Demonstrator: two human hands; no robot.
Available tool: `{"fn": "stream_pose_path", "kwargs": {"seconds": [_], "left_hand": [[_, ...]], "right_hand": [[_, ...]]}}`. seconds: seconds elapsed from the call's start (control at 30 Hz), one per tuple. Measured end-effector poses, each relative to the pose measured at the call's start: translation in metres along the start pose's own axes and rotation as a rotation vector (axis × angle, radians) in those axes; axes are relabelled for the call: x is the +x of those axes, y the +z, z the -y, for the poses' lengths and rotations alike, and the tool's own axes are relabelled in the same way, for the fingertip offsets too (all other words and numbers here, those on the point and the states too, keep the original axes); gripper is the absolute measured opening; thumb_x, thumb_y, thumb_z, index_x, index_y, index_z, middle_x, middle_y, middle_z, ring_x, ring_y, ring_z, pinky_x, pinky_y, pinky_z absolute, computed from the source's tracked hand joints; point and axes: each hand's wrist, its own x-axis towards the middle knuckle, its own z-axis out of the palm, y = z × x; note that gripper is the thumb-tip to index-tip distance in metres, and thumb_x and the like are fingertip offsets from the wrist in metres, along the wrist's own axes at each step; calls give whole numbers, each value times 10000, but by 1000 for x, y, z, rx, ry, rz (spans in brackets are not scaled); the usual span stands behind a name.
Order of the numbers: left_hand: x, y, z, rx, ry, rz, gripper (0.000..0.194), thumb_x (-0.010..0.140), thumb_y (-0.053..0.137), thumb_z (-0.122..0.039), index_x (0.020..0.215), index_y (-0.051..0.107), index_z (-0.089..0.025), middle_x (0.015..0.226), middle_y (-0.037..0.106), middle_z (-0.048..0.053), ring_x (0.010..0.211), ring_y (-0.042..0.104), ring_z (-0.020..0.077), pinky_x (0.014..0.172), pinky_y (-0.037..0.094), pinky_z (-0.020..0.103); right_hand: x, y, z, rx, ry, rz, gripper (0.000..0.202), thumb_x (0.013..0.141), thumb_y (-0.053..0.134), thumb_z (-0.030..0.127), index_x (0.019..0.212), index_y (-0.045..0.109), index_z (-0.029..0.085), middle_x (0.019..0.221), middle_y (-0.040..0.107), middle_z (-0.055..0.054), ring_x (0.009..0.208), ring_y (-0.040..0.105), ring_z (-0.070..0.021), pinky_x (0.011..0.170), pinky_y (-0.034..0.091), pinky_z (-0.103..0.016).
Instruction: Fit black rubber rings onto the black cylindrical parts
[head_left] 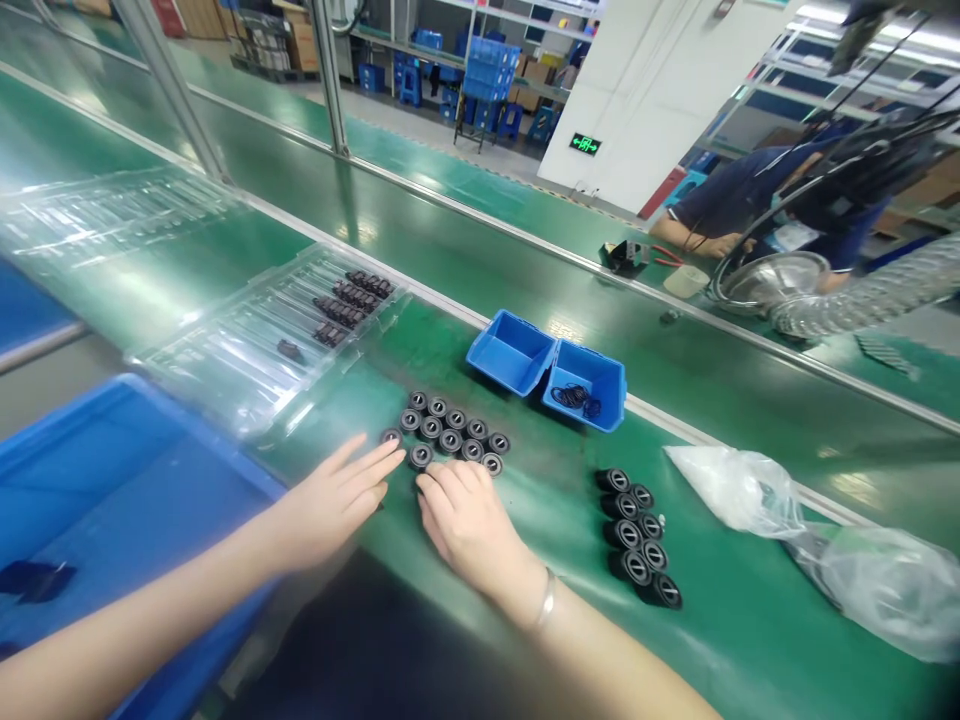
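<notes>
Rows of round black parts (451, 441) stand on the green bench top in front of me. My left hand (334, 505) has its fingers stretched out, with the fingertips at a black part (391, 438) on the left end of the group. Beside it, my right hand (469, 520) is curled with its fingers together at the front edge of the group; what it holds, if anything, is hidden under the fingers. To the right stands a second group of black cylinders (628, 535).
Two blue bins (512, 352) stand behind the parts, one with black rings (576, 396). Clear trays (247, 345) lie left, one holding small dark parts. Plastic bags (750, 490) lie right. A large blue crate (150, 480) is at left. Another person (757, 200) works across the bench.
</notes>
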Motion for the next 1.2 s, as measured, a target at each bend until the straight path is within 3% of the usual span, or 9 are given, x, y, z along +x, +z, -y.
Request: {"fn": "stream_pose_path", "kwargs": {"seconds": [0.2, 0.33, 0.43, 0.5, 0.6, 0.73, 0.93, 1.03, 1.2], "left_hand": [[7, 11, 8, -46, 11, 13, 241, 913, 425, 7, 1024, 615, -90, 1464, 454, 213, 1451, 269, 305, 1129, 387, 532], [10, 10, 10, -63, 22, 25, 250, 911, 412, 9, 995, 622, -98, 1475, 447, 200, 1448, 273, 320, 1126, 384, 549], [5, 8, 3, -123, 12, 11, 286, 901, 420, -24, 1051, 635, -138, 1490, 445, 154, 1409, 369, 315, 1129, 378, 544], [1, 7, -5, -162, -80, -19, 313, 903, 443, -94, 1130, 633, -196, 1435, 526, 108, 1299, 525, 279, 1074, 465, 456], [5, 8, -18, -281, -217, -33, 301, 923, 453, -221, 1165, 631, -238, 1194, 690, 76, 1018, 695, 223, 872, 584, 297], [35, 9, -36, -629, -385, 128, 204, 943, 465, -288, 1010, 652, -242, 866, 735, 14, 720, 721, 158, 637, 582, 198], [71, 10, -60, -793, -469, 317, 239, 885, 444, -182, 948, 670, -229, 704, 713, -32, 643, 703, 134, 617, 549, 204], [73, 11, -64, -806, -523, 306, 232, 879, 446, -189, 922, 673, -217, 751, 721, -10, 664, 710, 141, 633, 552, 219], [71, 12, -60, -874, -610, 210, 257, 908, 459, -255, 947, 704, -188, 877, 713, 32, 667, 725, 134, 660, 565, 213]], "right_hand": [[-2, -9, -4, 57, 20, -41, 204, 962, 460, 169, 1101, 605, 138, 1055, 655, -122, 956, 559, -216, 832, 445, -377], [-31, -26, -21, 104, 176, -143, 224, 944, 490, 142, 1147, 584, 146, 1117, 647, -119, 1016, 564, -218, 882, 439, -383], [-60, -44, -35, 28, 339, -230, 239, 929, 512, 150, 1157, 582, 167, 1113, 637, -115, 1013, 571, -221, 888, 436, -389], [-81, -55, -43, -82, 463, -259, 246, 922, 532, 186, 1162, 582, 167, 1094, 624, -121, 999, 568, -234, 881, 429, -399], [-111, -64, -52, -275, 640, -236, 263, 918, 556, 258, 1162, 590, 164, 1056, 612, -127, 969, 544, -261, 865, 407, -420], [-134, -60, -62, -445, 748, -186, 286, 923, 552, 299, 1173, 597, 167, 1080, 614, -147, 988, 519, -296, 874, 367, -457], [-135, -51, -67, -461, 748, -161, 270, 928, 544, 223, 1181, 599, 150, 1096, 631, -144, 1003, 528, -295, 893, 370, -466], [-129, -48, -60, -372, 637, -163, 213, 941, 527, 178, 1136, 610, 154, 1037, 641, -120, 947, 543, -270, 864, 398, -443], [-108, -36, -31, -17, 388, -87, 262, 953, 500, 131, 1206, 567, 132, 1075, 601, -130, 961, 542, -244, 855, 459, -399]]}}
